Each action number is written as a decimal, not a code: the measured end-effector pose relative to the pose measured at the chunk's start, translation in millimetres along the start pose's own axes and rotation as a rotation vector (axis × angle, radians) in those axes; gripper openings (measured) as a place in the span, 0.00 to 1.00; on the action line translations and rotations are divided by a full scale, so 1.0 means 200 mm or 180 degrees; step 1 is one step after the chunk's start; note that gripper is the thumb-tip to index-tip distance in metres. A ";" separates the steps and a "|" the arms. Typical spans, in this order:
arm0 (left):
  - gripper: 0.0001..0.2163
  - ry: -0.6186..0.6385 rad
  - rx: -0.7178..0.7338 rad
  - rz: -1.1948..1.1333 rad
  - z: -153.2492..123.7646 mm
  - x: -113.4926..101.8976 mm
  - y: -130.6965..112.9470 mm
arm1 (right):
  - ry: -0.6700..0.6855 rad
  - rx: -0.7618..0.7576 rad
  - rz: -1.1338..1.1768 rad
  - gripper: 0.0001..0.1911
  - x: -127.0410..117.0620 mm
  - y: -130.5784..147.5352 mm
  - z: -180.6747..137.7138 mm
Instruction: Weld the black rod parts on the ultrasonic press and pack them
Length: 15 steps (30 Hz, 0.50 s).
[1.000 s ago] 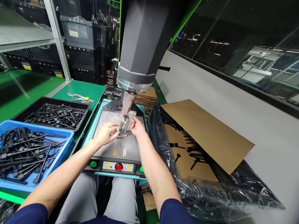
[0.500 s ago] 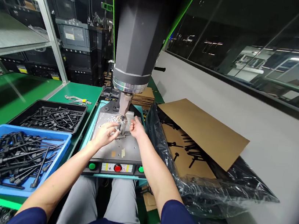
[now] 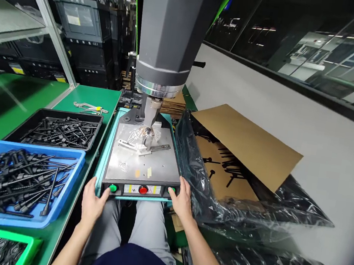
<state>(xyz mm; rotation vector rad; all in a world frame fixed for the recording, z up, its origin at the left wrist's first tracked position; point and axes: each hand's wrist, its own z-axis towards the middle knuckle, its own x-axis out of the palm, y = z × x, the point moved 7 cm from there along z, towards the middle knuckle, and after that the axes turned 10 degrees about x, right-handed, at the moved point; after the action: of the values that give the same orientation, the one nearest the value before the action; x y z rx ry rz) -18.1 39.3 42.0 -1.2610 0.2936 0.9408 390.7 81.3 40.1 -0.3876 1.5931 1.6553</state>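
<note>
My left hand [image 3: 93, 203] is at the front left corner of the machine base, its thumb by the left green button [image 3: 113, 188] and its fingers apart. At the other corner, my right hand [image 3: 182, 198] has its thumb on the right green button [image 3: 171, 189], fingers spread along the side. Between them sits a red button [image 3: 143, 190]. The press head [image 3: 168, 30] narrows to a metal horn [image 3: 151, 113], which reaches down to a small fixture [image 3: 146, 141] on the metal plate [image 3: 132, 166]. A part in the fixture is too small to make out.
On the left stand a black tray [image 3: 93, 143] and a blue tray [image 3: 72, 188] of black bolt-like parts, plus a green tray [image 3: 28, 252] of small black parts. Pliers [image 3: 90, 107] lie behind. To the right, a cardboard sheet [image 3: 250, 147] covers part of a plastic-lined box [image 3: 202, 184].
Both hands have left the fixture under the horn and come down toward me, apart, to the two green buttons. The camera view has shifted slightly.
</note>
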 end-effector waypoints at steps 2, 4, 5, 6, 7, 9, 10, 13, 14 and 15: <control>0.36 0.0353 -0.0232 -0.0156 -0.06 0.11 0.09 | 0.0054 -0.0063 -0.0119 0.34 0.05 -0.06 -0.06; 0.35 0.0508 -0.0266 -0.0316 -0.05 0.16 0.11 | 0.0000 -0.0046 -0.0135 0.35 0.07 -0.11 -0.08; 0.33 0.0532 -0.0241 -0.0368 -0.04 0.17 0.11 | -0.0019 0.0011 -0.0124 0.36 0.08 -0.14 -0.08; 0.32 0.0537 -0.0217 -0.0399 -0.02 0.17 0.11 | -0.0005 0.0091 -0.0108 0.37 0.09 -0.16 -0.08; 0.32 0.0540 -0.0203 -0.0421 -0.01 0.17 0.11 | 0.0039 0.0177 -0.0092 0.38 0.10 -0.19 -0.08; 0.32 0.0559 -0.0201 -0.0460 0.01 0.17 0.12 | 0.0142 0.0332 -0.0072 0.40 0.11 -0.24 -0.08; 0.32 0.0554 -0.0214 -0.0470 0.01 0.17 0.12 | 0.0157 0.0396 -0.0064 0.40 0.12 -0.26 -0.07; 0.31 0.0526 -0.0314 -0.0447 0.00 0.17 0.14 | 0.0083 0.0542 -0.0044 0.40 0.11 -0.29 -0.06; 0.31 0.0523 -0.0347 -0.0431 0.00 0.17 0.14 | 0.0061 0.0586 -0.0038 0.40 0.11 -0.29 -0.06; 0.31 0.0524 -0.0368 -0.0420 0.00 0.17 0.14 | 0.0054 0.0623 -0.0035 0.40 0.11 -0.29 -0.05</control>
<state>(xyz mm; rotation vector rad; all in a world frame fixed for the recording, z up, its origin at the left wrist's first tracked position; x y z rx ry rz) -17.7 54.6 -0.2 -1.4499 0.2841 0.7512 414.5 72.2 -17.4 -0.3090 1.7443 1.4750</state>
